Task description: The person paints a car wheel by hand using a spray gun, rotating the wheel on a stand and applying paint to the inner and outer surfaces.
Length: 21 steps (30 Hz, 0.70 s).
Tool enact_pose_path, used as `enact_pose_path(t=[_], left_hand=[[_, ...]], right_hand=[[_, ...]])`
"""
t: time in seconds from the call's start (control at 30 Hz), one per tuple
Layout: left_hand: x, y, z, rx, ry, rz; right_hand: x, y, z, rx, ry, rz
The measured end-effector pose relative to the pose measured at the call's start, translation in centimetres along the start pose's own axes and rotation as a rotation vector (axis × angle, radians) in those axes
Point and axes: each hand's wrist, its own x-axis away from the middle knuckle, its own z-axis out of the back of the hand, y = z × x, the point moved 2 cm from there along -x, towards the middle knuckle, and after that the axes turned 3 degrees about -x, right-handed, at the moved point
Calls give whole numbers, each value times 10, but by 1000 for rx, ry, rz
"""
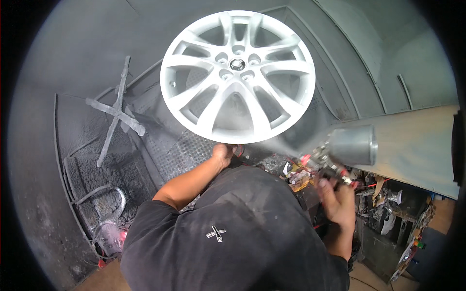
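A white multi-spoke car wheel rim (236, 83) with a dark and silver centre cap is raised in front of me, its face toward me. My right hand (338, 200) grips a spray gun (320, 156) topped by a grey, translucent paint cup (353, 144). The gun's red-ringed nozzle points left toward the rim's lower edge, and pale mist spreads from it. My left hand (223, 155) is just under the rim's bottom edge, its fingers mostly hidden, so what it holds or touches cannot be made out.
A paint-crusted cross-shaped frame (116, 112) stands left, with a curved pipe (120, 201) below it. To the right, a pale board (417, 145) slopes above a cluttered shelf (388, 213). Crumpled scraps (300, 178) lie beside my right hand. Grey walls surround the patterned floor (182, 155).
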Motion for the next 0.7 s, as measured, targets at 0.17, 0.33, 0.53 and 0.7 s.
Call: enact_pose_path(t=[0.17, 0.33, 0.53, 0.7], left_hand=[[18, 5, -14, 59, 75, -40], [13, -5, -9, 16, -51, -83], [9, -2, 0, 31, -33, -86], [1, -1, 6, 73, 21, -45]], right_hand=[[0, 3, -14, 238, -44, 274], [-11, 4, 4, 114, 418, 142], [2, 13, -2, 165, 152, -11], [-2, 7, -18, 180, -37, 197]])
